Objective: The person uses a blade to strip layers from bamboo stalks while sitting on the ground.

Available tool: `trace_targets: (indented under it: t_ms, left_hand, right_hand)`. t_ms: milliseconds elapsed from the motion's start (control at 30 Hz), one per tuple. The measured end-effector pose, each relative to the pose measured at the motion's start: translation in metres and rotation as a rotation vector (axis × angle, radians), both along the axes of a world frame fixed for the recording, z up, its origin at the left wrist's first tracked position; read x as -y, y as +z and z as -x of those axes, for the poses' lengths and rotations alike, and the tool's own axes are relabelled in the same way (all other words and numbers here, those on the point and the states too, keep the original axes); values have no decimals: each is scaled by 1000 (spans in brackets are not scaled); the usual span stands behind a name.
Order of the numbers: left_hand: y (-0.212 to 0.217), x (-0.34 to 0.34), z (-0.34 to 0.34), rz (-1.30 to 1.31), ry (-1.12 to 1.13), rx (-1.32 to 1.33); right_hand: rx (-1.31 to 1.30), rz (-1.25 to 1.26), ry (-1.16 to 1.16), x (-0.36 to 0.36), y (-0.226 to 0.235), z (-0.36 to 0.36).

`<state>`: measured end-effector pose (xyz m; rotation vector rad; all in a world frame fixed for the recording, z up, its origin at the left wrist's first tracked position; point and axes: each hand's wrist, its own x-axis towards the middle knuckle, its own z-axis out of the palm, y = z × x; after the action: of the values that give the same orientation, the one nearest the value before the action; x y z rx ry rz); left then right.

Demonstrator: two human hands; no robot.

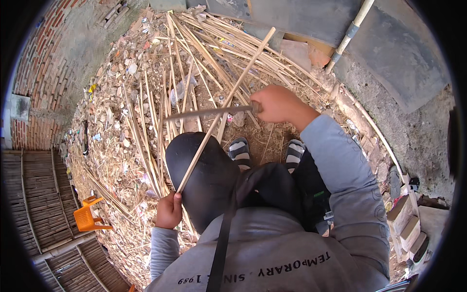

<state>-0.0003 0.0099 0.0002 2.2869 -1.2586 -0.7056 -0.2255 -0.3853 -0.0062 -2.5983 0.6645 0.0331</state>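
My left hand is closed around the lower end of a long bamboo strip, which slants up to the far right. Part of the strip crosses a smooth black rounded surface over my left leg. In my right hand is the handle of a long knife. Its narrow dark blade points left and crosses the strip near the middle of the view; whether the two touch, I cannot tell. Beyond the blade lie many more bamboo strips, loosely piled on the ground.
My feet, in striped footwear, stand below the blade. Dry litter and stones cover the ground. An orange plastic chair and woven bamboo panels are at left. A brick wall rises far left; a pole leans at far right.
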Motion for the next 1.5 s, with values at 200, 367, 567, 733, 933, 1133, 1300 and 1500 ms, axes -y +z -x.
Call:
trace_targets:
  t_ms: [200,367,567,733,933,1133,1300,1500]
  left_hand:
    - [13,17,-2,-29,13,-127]
    - [6,10,1,2,28,-113]
    - [11,14,-6,-31,1,-77]
    - [10,13,-3,-29,-1,-120]
    - [2,11,-7,-32,14,-103]
    - [12,9,-3,-51,75,-199]
    - [0,9,5,59,21,116]
    - [-11,13,14,109,55,277]
  right_hand:
    - [126,-146,-189,28,-37,21]
    - [69,18,-6,-3,-2,2]
    - [142,-164,-423,51,-23,30]
    - [108,-42,-116,12,-4,14]
    - [167,-235,-395,46,-31,25]
    - [243,-37,-481,48,-21,32]
    - [365,9,-423,42,-4,39]
    - [312,177,-240,14,17,32]
